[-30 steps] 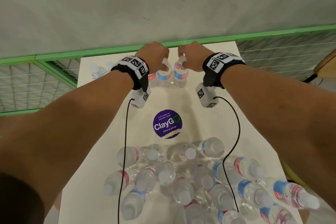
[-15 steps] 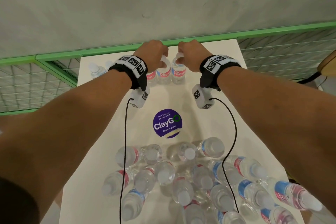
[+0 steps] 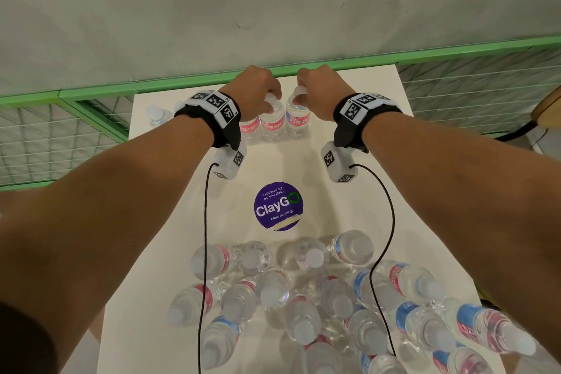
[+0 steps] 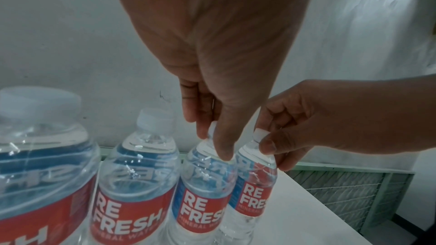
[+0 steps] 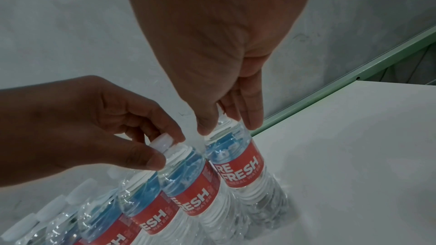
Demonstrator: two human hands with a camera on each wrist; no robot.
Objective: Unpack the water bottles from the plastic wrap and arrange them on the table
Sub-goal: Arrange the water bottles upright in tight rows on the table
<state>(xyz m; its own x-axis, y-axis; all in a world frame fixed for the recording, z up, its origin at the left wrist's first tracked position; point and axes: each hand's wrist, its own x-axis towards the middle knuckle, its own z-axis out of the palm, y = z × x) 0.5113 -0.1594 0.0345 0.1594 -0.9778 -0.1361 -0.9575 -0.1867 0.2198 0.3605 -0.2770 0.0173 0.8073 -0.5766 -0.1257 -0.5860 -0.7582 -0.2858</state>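
A row of upright clear water bottles with red-and-blue labels stands along the far edge of the white table (image 3: 364,215). My left hand (image 3: 270,100) pinches the white cap of one bottle (image 3: 272,124), seen close in the left wrist view (image 4: 202,183). My right hand (image 3: 299,94) holds the neck of the rightmost bottle (image 3: 298,121), which touches its neighbour (image 5: 235,157). Both bottles appear to stand on the table. Near me, several more bottles (image 3: 303,297) stand packed together in clear plastic wrap, and some at the right lean over.
A purple round sticker (image 3: 277,206) lies mid-table between the row and the pack. A green rail with wire mesh (image 3: 455,55) runs behind the table, against a grey wall. The table's right edge (image 3: 403,118) lies right of the row. Black cables hang from both wrists.
Both hands have shifted slightly toward the far edge with their bottles. The two bottles now sit close together at the right end of the row.
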